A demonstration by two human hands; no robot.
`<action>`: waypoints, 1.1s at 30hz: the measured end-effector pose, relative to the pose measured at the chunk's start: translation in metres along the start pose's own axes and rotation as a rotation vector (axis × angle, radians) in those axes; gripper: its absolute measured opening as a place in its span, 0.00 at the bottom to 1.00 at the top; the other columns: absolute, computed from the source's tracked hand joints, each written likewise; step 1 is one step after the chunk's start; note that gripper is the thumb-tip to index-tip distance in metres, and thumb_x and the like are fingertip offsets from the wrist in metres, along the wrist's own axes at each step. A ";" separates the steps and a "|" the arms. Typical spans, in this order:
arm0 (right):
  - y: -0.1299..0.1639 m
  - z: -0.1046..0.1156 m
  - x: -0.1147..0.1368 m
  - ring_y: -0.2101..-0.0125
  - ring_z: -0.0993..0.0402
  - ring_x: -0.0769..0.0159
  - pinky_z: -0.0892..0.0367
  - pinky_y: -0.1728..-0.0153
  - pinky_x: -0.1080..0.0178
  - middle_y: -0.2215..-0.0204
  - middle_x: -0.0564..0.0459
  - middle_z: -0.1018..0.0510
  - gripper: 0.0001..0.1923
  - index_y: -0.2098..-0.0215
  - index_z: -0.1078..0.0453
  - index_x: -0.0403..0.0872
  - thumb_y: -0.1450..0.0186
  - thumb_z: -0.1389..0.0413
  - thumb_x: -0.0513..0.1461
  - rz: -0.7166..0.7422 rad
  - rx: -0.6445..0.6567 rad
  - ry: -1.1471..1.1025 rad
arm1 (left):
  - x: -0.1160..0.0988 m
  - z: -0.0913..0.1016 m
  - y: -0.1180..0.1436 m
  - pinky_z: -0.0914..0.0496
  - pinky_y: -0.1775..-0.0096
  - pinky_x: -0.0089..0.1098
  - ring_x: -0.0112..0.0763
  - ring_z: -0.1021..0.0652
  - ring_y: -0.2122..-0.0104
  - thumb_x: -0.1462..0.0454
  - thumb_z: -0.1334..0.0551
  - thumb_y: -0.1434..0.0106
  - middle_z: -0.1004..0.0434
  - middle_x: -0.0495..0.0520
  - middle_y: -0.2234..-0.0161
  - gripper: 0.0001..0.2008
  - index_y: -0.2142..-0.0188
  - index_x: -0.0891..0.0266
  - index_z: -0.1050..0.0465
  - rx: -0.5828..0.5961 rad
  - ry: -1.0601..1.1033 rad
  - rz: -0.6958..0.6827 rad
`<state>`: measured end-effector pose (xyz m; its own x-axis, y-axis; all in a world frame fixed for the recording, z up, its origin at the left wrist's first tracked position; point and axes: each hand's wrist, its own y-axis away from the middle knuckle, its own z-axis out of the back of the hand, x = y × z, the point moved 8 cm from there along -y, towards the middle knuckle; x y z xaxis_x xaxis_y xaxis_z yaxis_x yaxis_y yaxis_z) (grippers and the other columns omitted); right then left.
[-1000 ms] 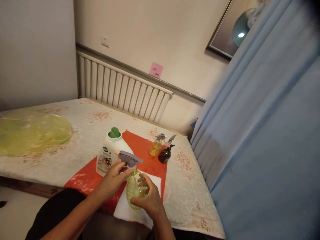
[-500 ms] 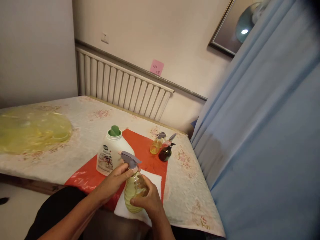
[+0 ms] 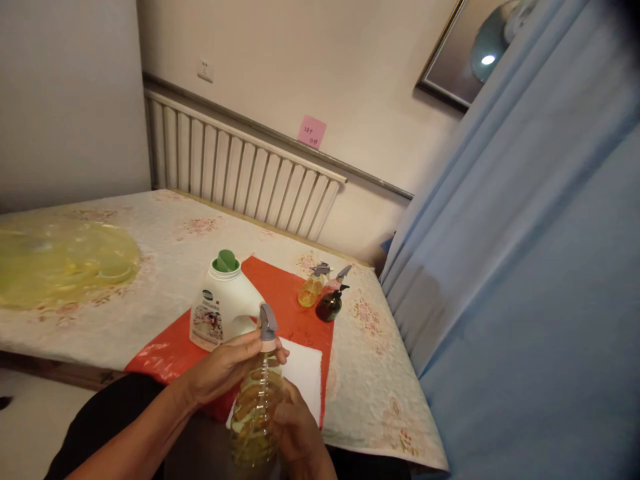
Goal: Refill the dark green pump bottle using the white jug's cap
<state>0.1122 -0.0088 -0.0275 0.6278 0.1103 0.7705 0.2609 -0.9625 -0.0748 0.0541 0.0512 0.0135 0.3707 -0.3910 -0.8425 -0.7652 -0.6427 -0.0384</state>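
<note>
The right hand [image 3: 295,430] grips the lower body of a clear ribbed spray bottle [image 3: 255,413] holding yellow liquid, raised above the tabletop [image 3: 165,247]. The left hand [image 3: 225,367] closes round its neck, just under the grey trigger head [image 3: 267,323]. Just beyond the left hand stands a white detergent jug [image 3: 223,310] with a green cap; its label print is too small to read. Past both hands, two small spray bottles [image 3: 323,297] stand on the red mat [image 3: 295,307]. A pink note [image 3: 311,131] on the wall bears illegible writing.

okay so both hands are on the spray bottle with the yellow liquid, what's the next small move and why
Probably keep twisting the grey sprayer head: the left hand grips the spray bottle at its neck while the right hand steadies its body, tilted above the white cloth.
</note>
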 end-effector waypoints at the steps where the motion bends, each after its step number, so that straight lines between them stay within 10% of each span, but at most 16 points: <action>1: 0.000 0.000 0.002 0.62 0.23 0.54 0.27 0.62 0.56 0.64 0.44 0.20 0.27 0.55 0.27 0.41 0.54 0.35 0.39 0.007 -0.005 0.018 | -0.002 -0.002 0.000 0.33 0.52 0.39 0.44 0.26 0.55 0.57 0.41 0.34 0.23 0.62 0.58 0.14 0.60 0.65 0.22 0.000 -0.030 -0.027; 33: 0.002 0.014 0.000 0.59 0.24 0.51 0.28 0.64 0.55 0.61 0.43 0.22 0.36 0.51 0.29 0.43 0.56 0.32 0.49 0.038 -0.141 0.071 | 0.006 0.007 -0.007 0.34 0.70 0.24 0.26 0.25 0.74 0.60 0.31 0.42 0.24 0.46 0.73 0.11 0.61 0.59 0.27 -0.340 0.052 -0.119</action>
<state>0.1231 -0.0069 -0.0361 0.5805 0.0599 0.8121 0.1292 -0.9914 -0.0193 0.0583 0.0583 0.0048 0.4798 -0.3273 -0.8141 -0.4996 -0.8646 0.0532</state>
